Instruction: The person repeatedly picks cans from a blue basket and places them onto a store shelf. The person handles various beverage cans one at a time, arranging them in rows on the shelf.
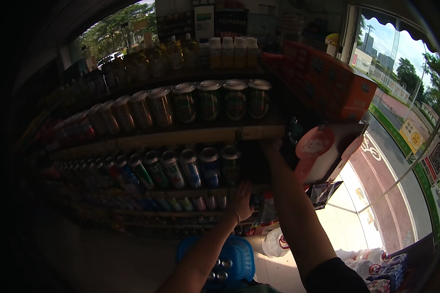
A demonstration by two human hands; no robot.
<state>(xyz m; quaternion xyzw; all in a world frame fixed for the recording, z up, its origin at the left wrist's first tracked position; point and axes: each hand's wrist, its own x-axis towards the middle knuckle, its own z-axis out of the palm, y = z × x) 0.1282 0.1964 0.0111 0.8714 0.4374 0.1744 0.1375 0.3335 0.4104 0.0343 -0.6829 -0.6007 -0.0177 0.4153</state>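
Observation:
My right hand [272, 147] reaches into the dark right end of a shelf of drink cans, just under the edge of the shelf above. Its fingertips fade into shadow, and whether they hold anything is hidden. Lower down, my left hand [243, 202], with a thin bracelet on its wrist, lies against the front edge of that can shelf, fingers extended and nothing visible in it. Just left of the dark gap stands a dark green can [230, 164], beside a blue can [209, 166]. Below my left forearm, a blue plastic basket [246, 256] holds several cans [227, 263].
Larger lidded cans [209, 100] line the shelf above, with white-capped bottles [227, 53] higher up. An orange carton [341, 91] and a pink fan-shaped panel [315, 142] flank the right side. Wrapped bottle packs [374, 267] lie on the floor at lower right.

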